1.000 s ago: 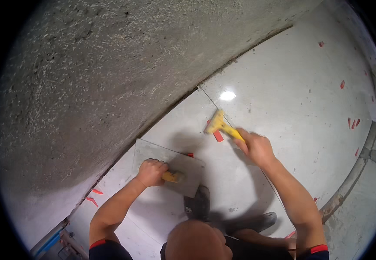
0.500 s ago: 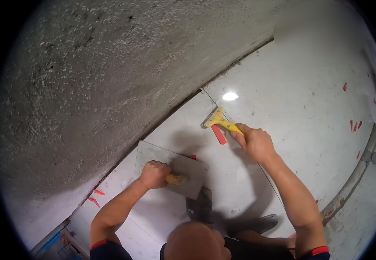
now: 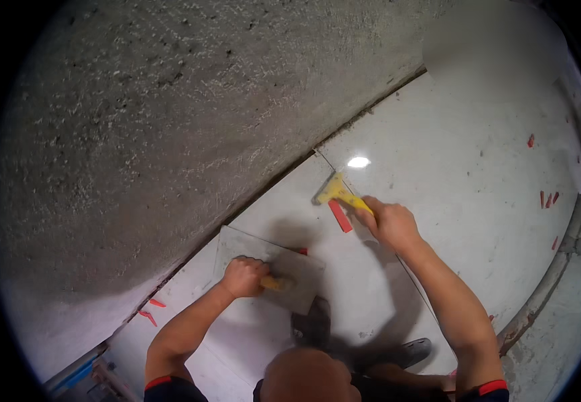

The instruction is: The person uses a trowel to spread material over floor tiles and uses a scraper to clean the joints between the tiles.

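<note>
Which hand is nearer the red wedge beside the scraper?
Right hand, holding the yellow scraper, just right of the red wedge; left hand is farther off, to its lower left.

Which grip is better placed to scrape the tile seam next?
Right, I'd judge: the right grip holds the yellow scraper near the seam. The left grip, farther off, holds a flat plate.

Dim wall point(image 3: 136, 147), glare point(image 3: 358, 162) on floor point(image 3: 464, 154), soft shadows, black rim

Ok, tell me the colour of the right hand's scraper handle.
The scraper handle is yellow; head view shows it.
</note>
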The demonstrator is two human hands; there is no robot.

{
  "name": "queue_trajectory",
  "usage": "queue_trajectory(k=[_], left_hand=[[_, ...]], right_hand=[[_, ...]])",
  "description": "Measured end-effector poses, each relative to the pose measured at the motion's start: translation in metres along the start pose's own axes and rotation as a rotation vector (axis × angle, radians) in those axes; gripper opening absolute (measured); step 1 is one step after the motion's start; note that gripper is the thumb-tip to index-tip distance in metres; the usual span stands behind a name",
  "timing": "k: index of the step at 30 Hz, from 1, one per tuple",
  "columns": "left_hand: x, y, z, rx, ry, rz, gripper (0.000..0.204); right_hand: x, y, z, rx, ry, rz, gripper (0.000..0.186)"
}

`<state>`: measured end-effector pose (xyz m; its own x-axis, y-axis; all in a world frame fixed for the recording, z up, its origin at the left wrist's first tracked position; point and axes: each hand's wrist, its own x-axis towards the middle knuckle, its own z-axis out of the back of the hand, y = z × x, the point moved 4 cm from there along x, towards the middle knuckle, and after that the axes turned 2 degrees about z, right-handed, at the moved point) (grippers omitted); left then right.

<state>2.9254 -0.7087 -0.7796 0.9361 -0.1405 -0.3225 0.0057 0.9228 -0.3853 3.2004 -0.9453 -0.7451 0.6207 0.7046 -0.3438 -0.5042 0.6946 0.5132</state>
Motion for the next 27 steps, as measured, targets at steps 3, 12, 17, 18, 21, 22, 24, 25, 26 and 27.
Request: queue_trajectory(k=[3, 12, 17, 18, 21, 22, 24, 25, 26, 27], left_hand=[[0.002, 0.003, -0.004, 0.002, -0.02, -0.04, 0.03], [-0.007, -0.009, -0.006, -0.07, 0.041, 0.025, 0.025], [-0.023, -0.003, -0.004, -0.022, 0.096, 0.113, 0.03], [-0.007, -0.014, 0.001, -0.011, 0.125, 0.129, 0.03], [0.001, -0.025, 0.014, -0.006, 0.23, 0.203, 0.031], [0.014, -0.042, 0.026, -0.039, 0.273, 0.221, 0.029], [0.029, -0.068, 0.061, -0.06, 0.327, 0.291, 0.029], [0.046, -0.08, 0.075, -0.04, 0.337, 0.303, 0.032], [0.061, -0.091, 0.088, -0.021, 0.341, 0.314, 0.035], [0.074, -0.104, 0.1, -0.003, 0.344, 0.33, 0.038]], right_hand=[[-0.056, -0.026, -0.007, -0.106, 0.06, -0.06, 0.038], [-0.007, -0.008, 0.021, -0.051, -0.054, 0.107, 0.045], [-0.095, -0.178, 0.037, -0.119, 0.015, -0.159, 0.046], [-0.127, -0.225, 0.059, -0.106, 0.104, -0.326, 0.036], [-0.246, -0.325, 0.077, -0.023, 0.049, -0.672, 0.031], [-0.295, -0.358, 0.073, 0.026, -0.03, -0.745, 0.033], [-0.363, -0.386, 0.072, 0.188, -0.254, -0.892, 0.031], [-0.393, -0.397, 0.068, 0.245, -0.332, -0.933, 0.03], [-0.415, -0.404, 0.055, 0.308, -0.412, -0.967, 0.029], [-0.432, -0.402, 0.05, 0.326, -0.47, -0.929, 0.029]])
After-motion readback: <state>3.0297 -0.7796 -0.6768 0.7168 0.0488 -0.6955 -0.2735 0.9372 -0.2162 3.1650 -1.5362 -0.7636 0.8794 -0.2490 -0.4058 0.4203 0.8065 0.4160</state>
